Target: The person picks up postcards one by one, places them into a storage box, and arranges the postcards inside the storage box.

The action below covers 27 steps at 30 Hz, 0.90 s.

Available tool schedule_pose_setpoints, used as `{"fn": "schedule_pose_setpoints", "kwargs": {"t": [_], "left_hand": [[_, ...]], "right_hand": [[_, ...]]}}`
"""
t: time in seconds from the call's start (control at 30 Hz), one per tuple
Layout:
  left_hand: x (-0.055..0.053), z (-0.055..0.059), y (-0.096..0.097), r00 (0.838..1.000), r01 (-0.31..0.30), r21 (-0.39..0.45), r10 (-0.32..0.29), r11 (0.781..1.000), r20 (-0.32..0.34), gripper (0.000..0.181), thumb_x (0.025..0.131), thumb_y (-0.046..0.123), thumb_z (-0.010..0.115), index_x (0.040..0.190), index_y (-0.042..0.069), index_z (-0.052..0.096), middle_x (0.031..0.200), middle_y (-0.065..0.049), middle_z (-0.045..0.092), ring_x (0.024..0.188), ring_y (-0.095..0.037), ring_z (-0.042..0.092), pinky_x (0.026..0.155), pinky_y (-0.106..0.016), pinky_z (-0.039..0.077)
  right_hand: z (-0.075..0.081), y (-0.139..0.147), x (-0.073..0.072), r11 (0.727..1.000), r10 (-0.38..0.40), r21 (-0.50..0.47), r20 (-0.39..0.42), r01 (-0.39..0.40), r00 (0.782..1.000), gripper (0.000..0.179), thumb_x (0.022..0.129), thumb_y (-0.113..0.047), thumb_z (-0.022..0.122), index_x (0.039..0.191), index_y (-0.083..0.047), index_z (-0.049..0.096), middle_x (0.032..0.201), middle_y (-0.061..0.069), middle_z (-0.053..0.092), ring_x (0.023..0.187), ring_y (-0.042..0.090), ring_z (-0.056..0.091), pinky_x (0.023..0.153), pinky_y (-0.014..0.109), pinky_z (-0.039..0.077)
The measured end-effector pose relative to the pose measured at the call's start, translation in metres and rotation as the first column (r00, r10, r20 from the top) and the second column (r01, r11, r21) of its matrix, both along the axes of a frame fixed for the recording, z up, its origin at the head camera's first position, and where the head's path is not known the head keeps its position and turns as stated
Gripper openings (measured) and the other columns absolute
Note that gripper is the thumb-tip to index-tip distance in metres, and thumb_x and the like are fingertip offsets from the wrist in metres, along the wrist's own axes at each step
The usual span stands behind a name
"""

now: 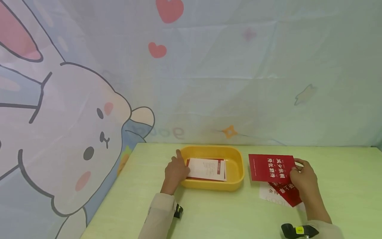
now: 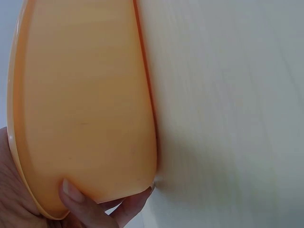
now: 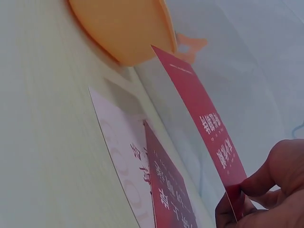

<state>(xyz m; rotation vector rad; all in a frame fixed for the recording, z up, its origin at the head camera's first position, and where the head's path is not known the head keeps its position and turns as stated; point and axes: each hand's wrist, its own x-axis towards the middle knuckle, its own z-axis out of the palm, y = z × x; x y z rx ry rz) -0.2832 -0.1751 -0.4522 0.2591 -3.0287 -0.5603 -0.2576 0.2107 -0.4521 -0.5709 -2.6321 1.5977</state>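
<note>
Card (image 1: 270, 167) pinched, tray (image 1: 215, 186) gripped

Two hands are seen at work over one pale green table (image 1: 223, 215). By the right hand (image 1: 305, 179), one red card with white characters is pinched at its right edge; thumb and fingers are closed on it, and it is held above the table, to the right of the tray. By the left hand (image 1: 176, 170), the left end of the one yellow tray is gripped, with the thumb pressed to the outer wall and the fingers bent around the end.

Beneath the held card, two more cards are seen on the table: one white card (image 1: 267, 192) and one lower red card (image 1: 290, 196), which is laid askew over the white one. Inside the tray, one printed white sheet (image 1: 204, 168) is seen uppermost on a small stack; red and white edges are shown under it, but the full number cannot be told.

Two light sleeves (image 1: 158, 215) are worn, each with one black device (image 1: 178, 211) at the wrist. Behind the table, one backdrop (image 1: 223, 83) is hung, on which one rabbit (image 1: 74, 132), two hearts (image 1: 170, 11) and one orange star (image 1: 229, 126) are printed.
</note>
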Motion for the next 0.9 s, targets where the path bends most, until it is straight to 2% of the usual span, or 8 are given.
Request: {"fn": "schedule_pose_setpoints", "kwargs": {"t": [0.13,0.4,0.57,0.9], "left_hand": [[0.001,0.001,0.000,1.000,-0.004,-0.005,0.004,1.000,0.003,0.078,0.087,0.017,0.060,0.153,0.001,0.022,0.117,-0.026,0.057,0.065,-0.029,0.054,0.058,-0.041,0.049],[0.000,0.002,0.001,1.000,-0.006,-0.013,0.006,1.000,0.022,0.079,0.087,0.017,0.060,0.153,0.002,0.021,0.120,-0.026,0.056,0.069,-0.029,0.056,0.062,-0.043,0.052],[0.000,0.003,0.001,1.000,-0.008,-0.009,0.008,1.000,0.026,0.079,0.086,0.016,0.059,0.153,0.002,0.020,0.120,-0.026,0.056,0.072,-0.030,0.056,0.065,-0.044,0.053],[0.002,0.002,0.003,0.999,-0.011,-0.015,0.011,1.000,0.031,0.079,0.086,0.017,0.060,0.153,0.002,0.021,0.119,-0.025,0.056,0.072,-0.030,0.057,0.066,-0.044,0.054]], "right_hand": [[-0.001,-0.001,0.000,0.998,-0.022,-0.063,-0.015,0.021,1.000,0.062,0.101,-0.014,0.031,0.158,-0.001,0.010,0.154,0.036,0.027,0.130,0.053,0.041,0.100,0.065,0.046],[0.001,-0.004,0.002,0.982,-0.017,-0.187,-0.053,0.007,0.998,0.063,0.103,-0.017,0.032,0.158,-0.003,0.006,0.156,0.034,0.024,0.132,0.052,0.041,0.102,0.067,0.043],[0.002,-0.007,0.003,0.978,0.014,-0.209,-0.065,-0.027,0.998,0.063,0.103,-0.017,0.031,0.158,-0.001,0.005,0.155,0.035,0.024,0.130,0.050,0.041,0.103,0.065,0.044],[0.004,-0.016,0.004,0.972,0.072,-0.221,-0.051,-0.082,0.996,0.062,0.104,-0.015,0.030,0.160,-0.007,0.003,0.155,0.034,0.024,0.132,0.049,0.041,0.105,0.061,0.044]]}}
